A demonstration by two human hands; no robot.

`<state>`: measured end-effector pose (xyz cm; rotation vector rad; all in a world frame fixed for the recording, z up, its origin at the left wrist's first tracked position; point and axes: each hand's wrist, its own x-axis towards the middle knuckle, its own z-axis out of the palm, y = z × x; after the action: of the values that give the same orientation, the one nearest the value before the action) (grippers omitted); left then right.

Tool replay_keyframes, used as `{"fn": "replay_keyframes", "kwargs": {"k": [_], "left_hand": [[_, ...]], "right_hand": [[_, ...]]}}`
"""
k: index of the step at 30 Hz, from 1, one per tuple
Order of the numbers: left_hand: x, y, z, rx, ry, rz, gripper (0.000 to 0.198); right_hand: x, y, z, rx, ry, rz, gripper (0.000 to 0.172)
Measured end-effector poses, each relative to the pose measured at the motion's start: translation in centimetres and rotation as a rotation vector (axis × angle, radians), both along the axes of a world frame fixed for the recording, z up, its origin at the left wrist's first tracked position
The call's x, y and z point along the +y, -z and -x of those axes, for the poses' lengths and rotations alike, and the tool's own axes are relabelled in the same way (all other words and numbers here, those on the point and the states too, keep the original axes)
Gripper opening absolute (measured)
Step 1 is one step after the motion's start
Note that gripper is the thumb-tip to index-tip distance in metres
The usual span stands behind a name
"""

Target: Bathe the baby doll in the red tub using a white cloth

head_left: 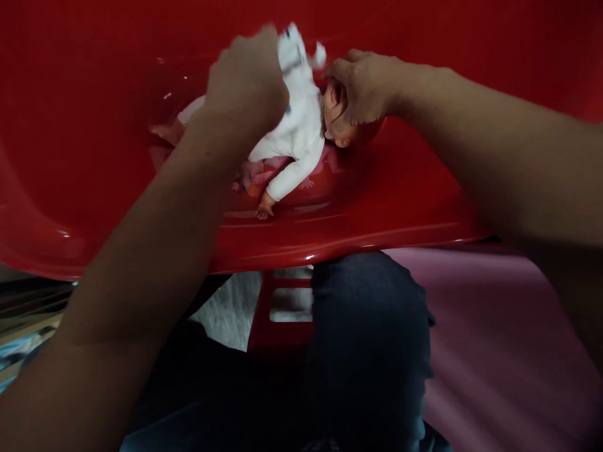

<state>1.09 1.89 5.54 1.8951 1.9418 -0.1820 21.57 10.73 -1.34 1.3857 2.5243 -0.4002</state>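
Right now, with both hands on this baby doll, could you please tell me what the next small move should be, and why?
I would probably hold the right hand around the doll's head and ease the white top down with the left hand, because the top looks gathered in that grip while the doll lies on the red tub's curved floor.

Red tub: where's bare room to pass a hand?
Bare red wall of the tub lies left of the doll, past its foot, and right of its head, below the right hand. Crowded: chest and head, under that hand and the left hand.
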Motion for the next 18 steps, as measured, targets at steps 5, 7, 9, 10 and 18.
{"fn": "replay_keyframes", "kwargs": {"k": [5,7,9,10,18], "left_hand": [[-0.1,3.5,-0.1,-0.12,0.086,-0.227,0.079],[-0.4,6.1,-0.5,-0.078,0.202,-0.004,0.081],[-0.5,8.1,-0.7,-0.047,0.236,0.055,0.083],[-0.6,8.6,-0.7,-0.041,0.244,0.062,0.082],[-0.1,7.3,0.4,-0.056,0.185,0.083,0.089]], "right_hand": [[0.1,0.1,-0.1,0.007,-0.012,-0.001,0.113],[0.1,0.0,0.0,-0.003,-0.006,-0.002,0.111],[0.1,-0.1,0.1,-0.017,-0.006,-0.008,0.109],[0.0,-0.2,0.2,-0.024,-0.006,-0.009,0.109],[0.1,-0.1,0.1,-0.019,-0.008,0.014,0.111]]}}
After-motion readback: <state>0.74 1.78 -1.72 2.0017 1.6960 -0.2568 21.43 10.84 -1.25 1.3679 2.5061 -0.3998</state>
